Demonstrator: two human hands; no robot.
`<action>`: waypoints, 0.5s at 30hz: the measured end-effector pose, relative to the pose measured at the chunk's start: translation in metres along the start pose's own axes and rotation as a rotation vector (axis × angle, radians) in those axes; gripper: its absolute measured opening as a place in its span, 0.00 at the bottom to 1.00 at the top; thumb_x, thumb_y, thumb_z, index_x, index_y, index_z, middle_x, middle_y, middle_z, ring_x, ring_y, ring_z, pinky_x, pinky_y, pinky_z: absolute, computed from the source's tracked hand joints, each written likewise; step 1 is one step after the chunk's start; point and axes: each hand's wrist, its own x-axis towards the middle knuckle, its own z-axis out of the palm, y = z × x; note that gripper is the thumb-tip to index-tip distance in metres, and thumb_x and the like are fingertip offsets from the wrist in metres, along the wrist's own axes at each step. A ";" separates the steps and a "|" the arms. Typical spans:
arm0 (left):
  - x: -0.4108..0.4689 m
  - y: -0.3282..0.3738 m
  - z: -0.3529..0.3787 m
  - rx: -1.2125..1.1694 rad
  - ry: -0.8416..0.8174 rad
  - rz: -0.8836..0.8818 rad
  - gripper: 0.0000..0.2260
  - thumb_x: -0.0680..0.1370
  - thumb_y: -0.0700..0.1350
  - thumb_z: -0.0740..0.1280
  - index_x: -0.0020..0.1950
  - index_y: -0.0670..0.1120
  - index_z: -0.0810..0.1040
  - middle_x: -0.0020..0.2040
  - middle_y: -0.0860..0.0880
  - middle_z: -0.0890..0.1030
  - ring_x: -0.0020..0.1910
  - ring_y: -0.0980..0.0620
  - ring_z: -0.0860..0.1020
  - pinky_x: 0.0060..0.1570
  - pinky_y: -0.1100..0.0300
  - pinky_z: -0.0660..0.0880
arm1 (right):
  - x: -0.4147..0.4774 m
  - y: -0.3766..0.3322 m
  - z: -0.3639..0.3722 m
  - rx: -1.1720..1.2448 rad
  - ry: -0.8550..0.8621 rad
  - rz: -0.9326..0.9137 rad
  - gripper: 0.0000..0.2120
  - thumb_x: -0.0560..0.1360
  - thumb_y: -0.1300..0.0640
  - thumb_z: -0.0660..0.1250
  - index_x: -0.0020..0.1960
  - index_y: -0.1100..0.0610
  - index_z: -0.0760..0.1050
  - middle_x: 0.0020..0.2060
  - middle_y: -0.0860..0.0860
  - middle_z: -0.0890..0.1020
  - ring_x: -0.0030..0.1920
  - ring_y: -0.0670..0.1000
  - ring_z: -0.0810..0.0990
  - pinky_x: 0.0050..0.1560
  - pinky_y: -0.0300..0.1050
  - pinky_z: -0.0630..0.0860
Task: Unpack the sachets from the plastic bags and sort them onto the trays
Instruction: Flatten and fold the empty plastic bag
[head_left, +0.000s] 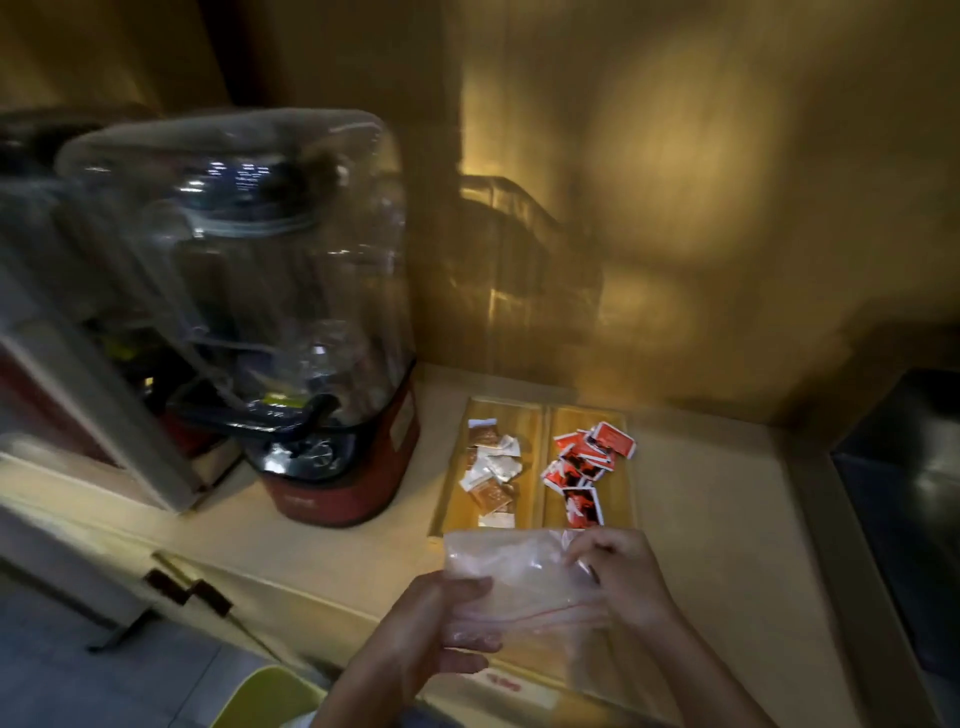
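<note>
Your left hand (441, 623) grips the near side of a clear plastic bag (514, 571), fingers curled round it. Your right hand (623, 577) pinches its far corner. Just beyond on the desk (701, 493), the left tray (448, 488) holds white and brown sachets (493, 462) and the right tray (621, 501) holds red sachets (587, 457). A blender (291, 312) stands to the left.

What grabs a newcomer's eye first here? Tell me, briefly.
A big blender with a clear cover and red base looms at left. Right of it, pale sachets lie in the left tray, red sachets the right tray. Nearest, the left hand and right hand grip a clear plastic bag.
</note>
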 end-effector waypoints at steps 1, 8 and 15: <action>-0.010 -0.004 -0.014 -0.025 0.036 0.038 0.12 0.73 0.42 0.67 0.54 0.39 0.77 0.31 0.43 0.80 0.26 0.49 0.78 0.23 0.63 0.73 | -0.005 -0.002 0.017 0.007 -0.019 0.018 0.22 0.67 0.77 0.59 0.25 0.56 0.78 0.16 0.44 0.76 0.20 0.38 0.69 0.23 0.28 0.61; -0.074 -0.039 -0.106 -0.220 0.347 0.198 0.10 0.75 0.41 0.68 0.54 0.39 0.76 0.40 0.42 0.81 0.29 0.50 0.80 0.27 0.59 0.77 | -0.029 -0.024 0.129 0.291 -0.262 0.275 0.10 0.74 0.62 0.63 0.47 0.53 0.82 0.39 0.52 0.85 0.36 0.50 0.82 0.30 0.41 0.75; -0.106 -0.087 -0.154 -0.396 0.626 0.248 0.07 0.77 0.43 0.65 0.52 0.42 0.78 0.42 0.44 0.83 0.37 0.49 0.81 0.29 0.59 0.78 | -0.041 -0.031 0.206 0.189 -0.769 0.408 0.27 0.67 0.59 0.70 0.61 0.42 0.66 0.52 0.55 0.80 0.35 0.53 0.83 0.27 0.45 0.77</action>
